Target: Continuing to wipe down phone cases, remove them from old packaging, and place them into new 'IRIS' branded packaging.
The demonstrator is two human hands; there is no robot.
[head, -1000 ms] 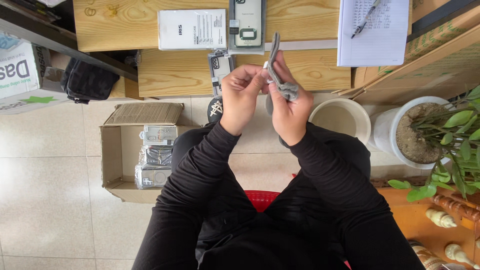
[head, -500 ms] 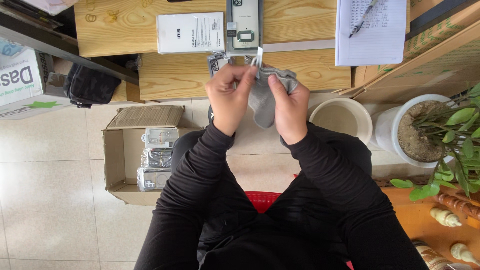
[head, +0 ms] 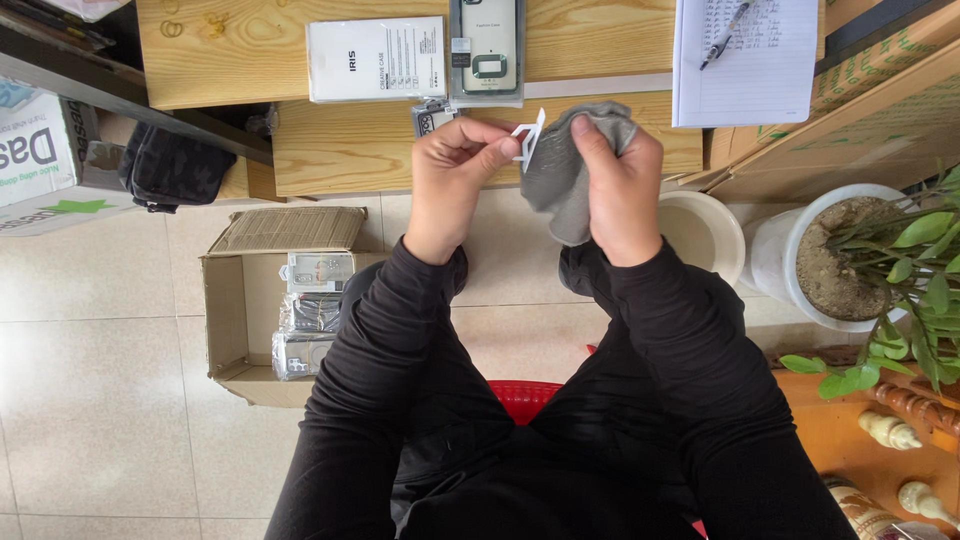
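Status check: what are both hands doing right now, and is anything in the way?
Left hand pinching small white tab. Right hand gripping grey cloth. Both raised above wooden desk. Nothing between the hands.

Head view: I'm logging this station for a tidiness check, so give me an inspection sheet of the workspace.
Surface: wooden desk, two stepped boards.
Job's things: grey cloth and small white plastic piece.
Clutter: white flat box, packaged phone case, notepad with pen.
Grips: left hand pinches the plastic piece; right hand holds the cloth.
Cables: nothing seen.
Surroundings: open cardboard box of packets, white bucket, potted plant, black bag, tiled floor.
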